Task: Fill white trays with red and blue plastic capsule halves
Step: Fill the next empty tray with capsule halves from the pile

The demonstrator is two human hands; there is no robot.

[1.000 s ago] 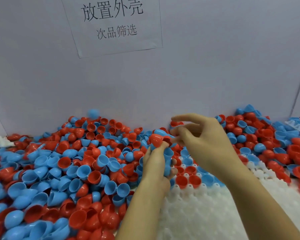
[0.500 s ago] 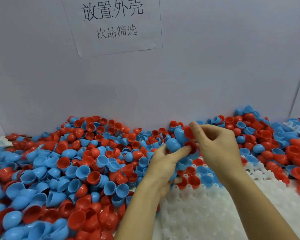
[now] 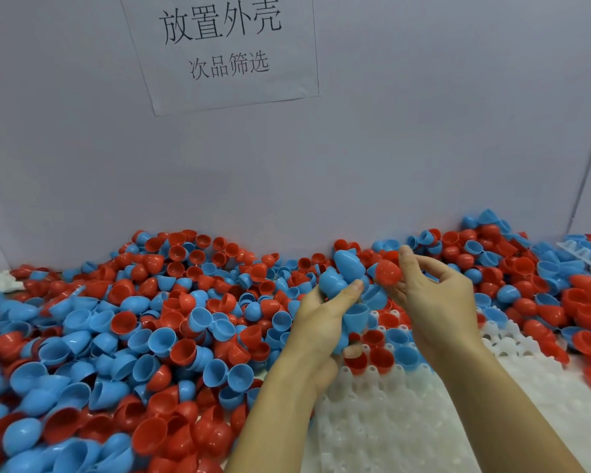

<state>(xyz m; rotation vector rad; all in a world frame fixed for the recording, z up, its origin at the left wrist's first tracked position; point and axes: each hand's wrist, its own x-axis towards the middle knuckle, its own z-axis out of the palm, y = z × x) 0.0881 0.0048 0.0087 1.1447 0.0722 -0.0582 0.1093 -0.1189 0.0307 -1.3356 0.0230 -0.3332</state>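
My left hand (image 3: 325, 319) grips a bunch of blue capsule halves (image 3: 345, 278) above the far edge of the white tray (image 3: 389, 435). My right hand (image 3: 434, 302) pinches a single red capsule half (image 3: 386, 272) between thumb and fingers, just right of the blue bunch. In the tray's far rows sit several red halves (image 3: 379, 358) and blue halves (image 3: 405, 356), open side up. The nearer tray cells look white and bare. Both forearms cross over the tray.
A deep loose heap of red and blue halves (image 3: 133, 336) covers the bench to the left, behind and to the right of the tray. A grey wall with a paper sign (image 3: 222, 46) closes the back. Another white tray edge (image 3: 584, 261) shows far right.
My right hand has pulled a red half away from the bunch in my left hand and lifted it slightly right. My left hand has shifted its hold on the blue halves.
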